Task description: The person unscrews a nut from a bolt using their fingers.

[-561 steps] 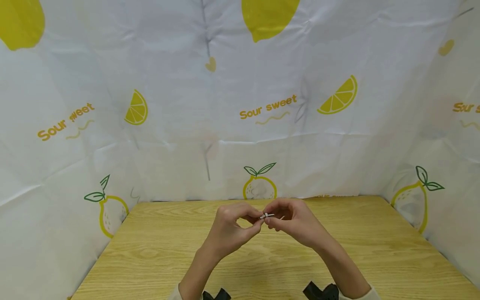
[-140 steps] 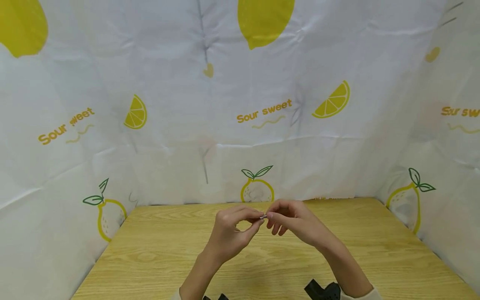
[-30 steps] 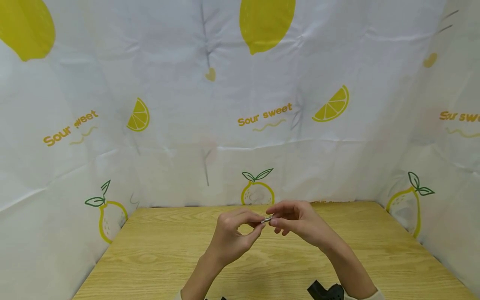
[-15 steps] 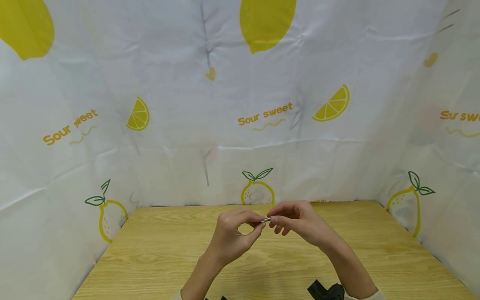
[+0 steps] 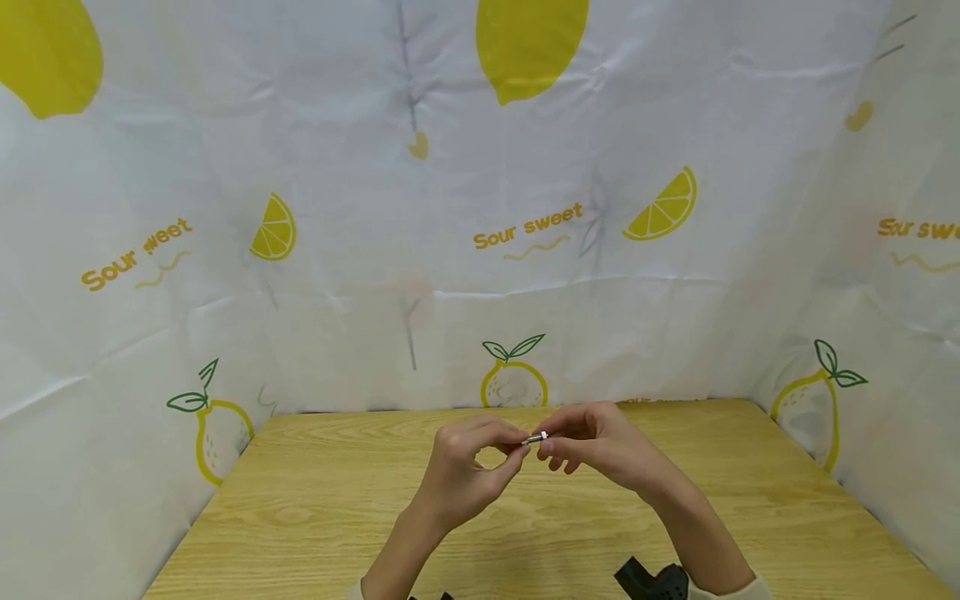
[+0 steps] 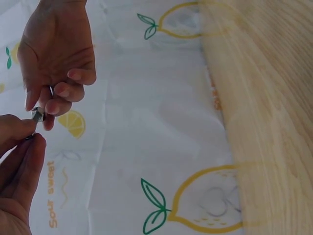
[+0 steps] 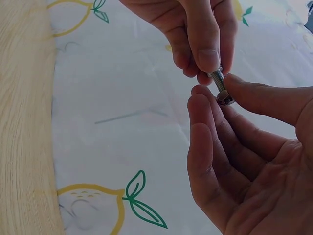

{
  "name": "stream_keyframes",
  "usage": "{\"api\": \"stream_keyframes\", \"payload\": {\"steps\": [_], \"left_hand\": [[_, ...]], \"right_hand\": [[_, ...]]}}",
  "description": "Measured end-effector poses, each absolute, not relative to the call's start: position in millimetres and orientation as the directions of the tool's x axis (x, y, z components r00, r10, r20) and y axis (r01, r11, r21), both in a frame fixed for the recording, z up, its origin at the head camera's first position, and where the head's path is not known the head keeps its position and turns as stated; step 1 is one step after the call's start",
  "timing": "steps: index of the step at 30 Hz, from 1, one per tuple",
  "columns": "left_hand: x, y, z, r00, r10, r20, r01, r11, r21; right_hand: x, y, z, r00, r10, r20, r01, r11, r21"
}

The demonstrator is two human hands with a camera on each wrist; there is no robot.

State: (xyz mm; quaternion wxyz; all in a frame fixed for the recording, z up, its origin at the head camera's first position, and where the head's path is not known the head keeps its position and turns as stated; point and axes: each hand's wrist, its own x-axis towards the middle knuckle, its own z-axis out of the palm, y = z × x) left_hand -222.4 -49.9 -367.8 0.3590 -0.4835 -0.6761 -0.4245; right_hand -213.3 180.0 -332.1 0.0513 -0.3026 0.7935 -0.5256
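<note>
Both hands meet above the table around a small metal bolt [image 5: 533, 439]. My left hand [image 5: 467, 467] pinches one end of it between thumb and index finger; those fingertips cover that end. Threads show along the bolt's shank [image 7: 218, 81] in the right wrist view. A hex nut [image 7: 225, 98] sits at the end toward my right hand [image 5: 603, 446]. The right thumb and fingers are spread loosely around this nut, which shows between them. Whether a right fingertip touches it, I cannot tell. In the left wrist view the nut [image 6: 37, 114] appears close below the right thumb.
A wood-grain table [image 5: 322, 500] lies under the hands. White cloth [image 5: 360, 250] printed with lemons hangs behind and along both sides. A black wrist camera mount [image 5: 654, 581] shows at the right wrist, and part of another at the left.
Half a second ago the right thumb and index finger pinched over the nut end; now they have parted and the nut shows. The left hand has kept its pinch in place.
</note>
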Motion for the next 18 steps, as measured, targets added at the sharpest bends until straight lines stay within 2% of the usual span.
{"api": "stream_keyframes", "payload": {"steps": [5, 18], "left_hand": [[-222.1, -50.0, -368.0, -0.279, 0.348, 0.895, 0.957, 0.177, 0.23], [-223.3, -50.2, -368.9, -0.273, 0.347, 0.897, 0.959, 0.172, 0.226]], "right_hand": [[-213.4, 179.5, -330.8, -0.813, -0.534, 0.23, -0.421, 0.269, -0.866], [-215.1, 180.3, -336.6, -0.767, -0.551, 0.328, -0.488, 0.17, -0.856]]}}
